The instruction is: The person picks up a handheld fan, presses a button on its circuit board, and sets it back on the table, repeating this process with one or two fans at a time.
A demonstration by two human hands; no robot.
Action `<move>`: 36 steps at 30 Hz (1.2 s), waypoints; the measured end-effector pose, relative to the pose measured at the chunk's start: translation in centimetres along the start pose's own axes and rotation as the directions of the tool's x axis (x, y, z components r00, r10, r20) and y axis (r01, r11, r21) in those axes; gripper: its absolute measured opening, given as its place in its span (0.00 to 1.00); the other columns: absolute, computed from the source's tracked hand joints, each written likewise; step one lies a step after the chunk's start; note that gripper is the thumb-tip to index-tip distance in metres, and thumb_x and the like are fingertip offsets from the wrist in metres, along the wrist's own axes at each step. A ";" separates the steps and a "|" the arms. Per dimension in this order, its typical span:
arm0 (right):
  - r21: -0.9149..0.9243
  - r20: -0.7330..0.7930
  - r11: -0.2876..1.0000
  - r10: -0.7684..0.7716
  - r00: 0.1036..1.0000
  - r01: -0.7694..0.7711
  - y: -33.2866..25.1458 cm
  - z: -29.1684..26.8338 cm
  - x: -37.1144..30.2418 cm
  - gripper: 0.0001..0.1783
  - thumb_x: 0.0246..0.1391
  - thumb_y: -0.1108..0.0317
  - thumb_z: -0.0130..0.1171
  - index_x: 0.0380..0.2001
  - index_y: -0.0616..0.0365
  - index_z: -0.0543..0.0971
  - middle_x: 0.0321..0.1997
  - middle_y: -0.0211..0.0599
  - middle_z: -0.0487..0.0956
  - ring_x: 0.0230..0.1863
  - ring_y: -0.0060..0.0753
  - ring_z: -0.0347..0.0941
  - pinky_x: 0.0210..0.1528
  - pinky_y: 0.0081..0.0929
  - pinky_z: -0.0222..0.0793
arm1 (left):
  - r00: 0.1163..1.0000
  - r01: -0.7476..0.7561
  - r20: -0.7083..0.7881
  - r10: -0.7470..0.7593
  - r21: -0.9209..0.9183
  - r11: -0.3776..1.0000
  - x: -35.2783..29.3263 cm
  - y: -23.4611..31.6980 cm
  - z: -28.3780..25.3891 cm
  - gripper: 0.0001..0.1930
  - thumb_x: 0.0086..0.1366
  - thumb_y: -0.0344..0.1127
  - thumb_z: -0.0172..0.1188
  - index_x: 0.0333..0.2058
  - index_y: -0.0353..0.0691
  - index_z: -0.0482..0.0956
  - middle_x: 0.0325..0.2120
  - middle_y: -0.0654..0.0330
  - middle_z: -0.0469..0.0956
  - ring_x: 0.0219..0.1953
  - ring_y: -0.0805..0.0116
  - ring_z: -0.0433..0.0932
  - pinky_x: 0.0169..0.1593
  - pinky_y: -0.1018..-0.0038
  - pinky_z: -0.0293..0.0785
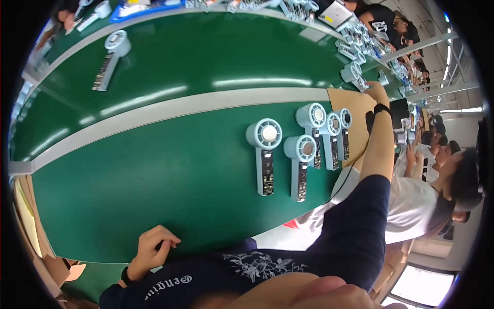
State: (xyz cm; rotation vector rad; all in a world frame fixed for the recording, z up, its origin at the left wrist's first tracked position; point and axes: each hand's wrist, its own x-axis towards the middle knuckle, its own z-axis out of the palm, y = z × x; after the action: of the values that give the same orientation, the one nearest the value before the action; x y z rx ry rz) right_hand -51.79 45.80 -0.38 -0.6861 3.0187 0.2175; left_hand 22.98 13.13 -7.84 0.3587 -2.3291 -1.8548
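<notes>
My right hand (377, 91) reaches out to the far right, its fingers closed on the handle end of a light-blue handheld fan (352, 72) on the conveyor belt. Near the front edge of the green table, my left hand (154, 245) rests with its fingers curled in, and nothing shows in them. Several more handheld fans lie between the two arms, round heads away from me and circuit boards bared along their handles. The nearest are one fan (264, 154) on the left and another fan (300, 165) beside it.
A green conveyor belt (170, 56) runs behind a pale rail (206, 103). One fan (111, 59) lies on its left part. Brown cardboard (355, 110) covers the table's right end. Past it sits a person in a white shirt (411, 206). Fan parts crowd the far bench.
</notes>
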 end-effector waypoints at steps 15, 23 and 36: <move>-0.071 -0.156 0.997 -0.036 0.987 0.025 2.8 6.2 6.4 0.35 0.25 0.54 0.71 0.45 0.51 0.78 0.60 0.46 0.66 0.60 0.51 0.61 0.61 0.34 0.57 | 0.995 -0.079 -0.038 0.090 0.226 0.971 4.8 -0.2 1.7 0.10 0.41 0.19 0.56 0.24 0.42 0.78 0.18 0.61 0.74 0.20 0.64 0.73 0.22 0.73 0.67; 0.117 0.145 0.993 -0.039 0.989 0.022 -5.8 0.0 4.2 0.29 0.32 0.42 0.68 0.27 0.59 0.81 0.26 0.45 0.77 0.29 0.33 0.73 0.32 0.31 0.67 | 0.981 -0.004 -0.188 0.037 0.175 0.985 4.1 -1.1 3.1 0.09 0.47 0.19 0.54 0.24 0.42 0.78 0.19 0.58 0.74 0.20 0.65 0.74 0.23 0.73 0.69; 0.234 -0.099 0.925 -0.283 0.954 0.299 -16.5 -2.3 -3.8 0.34 0.35 0.40 0.63 0.39 0.57 0.80 0.37 0.48 0.80 0.38 0.43 0.76 0.43 0.35 0.70 | 0.966 0.013 -0.251 0.062 0.285 0.958 4.5 1.8 4.8 0.09 0.58 0.21 0.48 0.35 0.34 0.76 0.25 0.59 0.73 0.22 0.73 0.70 0.27 0.82 0.65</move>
State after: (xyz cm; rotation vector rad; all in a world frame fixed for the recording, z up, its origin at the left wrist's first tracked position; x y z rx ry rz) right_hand -41.28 32.34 0.05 -1.1155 2.8750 -0.1905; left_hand 17.25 16.83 -7.35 0.5648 -2.4007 -1.3633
